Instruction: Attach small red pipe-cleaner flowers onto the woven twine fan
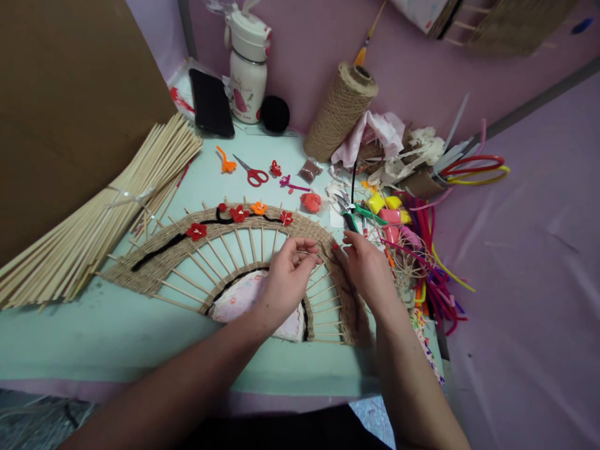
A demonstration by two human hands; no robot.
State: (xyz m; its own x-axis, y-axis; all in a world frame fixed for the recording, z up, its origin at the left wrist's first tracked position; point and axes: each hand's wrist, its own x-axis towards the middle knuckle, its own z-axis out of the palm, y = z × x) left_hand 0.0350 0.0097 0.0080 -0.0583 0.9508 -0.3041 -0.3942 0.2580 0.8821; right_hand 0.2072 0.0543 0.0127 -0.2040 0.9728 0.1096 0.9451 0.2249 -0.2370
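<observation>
Lying flat on the near tabletop [117, 331], the woven fan [154, 265] sits square to the person, evidently so both hands can reach its right arc. Left hand [285, 278] is curled, fingertips pinched on a thin strand [309, 253] over the spokes. Right hand [368, 269] is narrowed at the band's edge (contents not discernible). Stick bundle [94, 219] lies left and twine spool [340, 109] far, both within reach.

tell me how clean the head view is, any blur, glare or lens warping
Head view: soft, even light, no hard shadows or glare; the left hand and right hand on the woven fan are sharp; wide-angle warping bows the table at its near edge and splays the stick bundle; corners look slightly soft.
</observation>
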